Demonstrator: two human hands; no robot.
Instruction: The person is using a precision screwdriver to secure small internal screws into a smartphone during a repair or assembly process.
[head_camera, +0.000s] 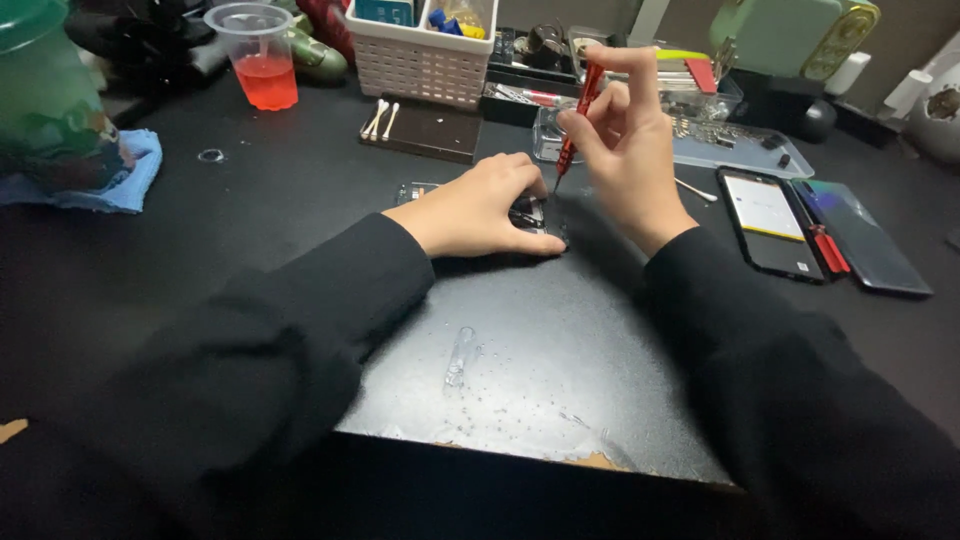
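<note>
the left hand (480, 210) lay flat and curled over a small dark device (528, 213) near the middle of the black table (300, 190), its fingers pressed down on the device's top so that most of it was hidden; only a dark edge showed by the fingertips and a sliver at the hand's far left. the right hand (625, 150) was closed around a slim red screwdriver (580, 110), held nearly upright between thumb and fingers, with its tip down at the device just right of the left fingertips. whether the tip actually touched a screw could not be told. both arms wore black sleeves.

to the right, well apart from the hands, a phone body with a pale battery (770, 220) lay on the table, and just beside it a dark glass panel (865, 240) with a red tool across their gap. far behind the hands stood a white basket (420, 55), with a dark tray holding cotton swabs (380, 120) in front of it. at far left stood a clear cup of red drink (262, 55), and a blue cloth (125, 175) lay under a green container at the left edge
</note>
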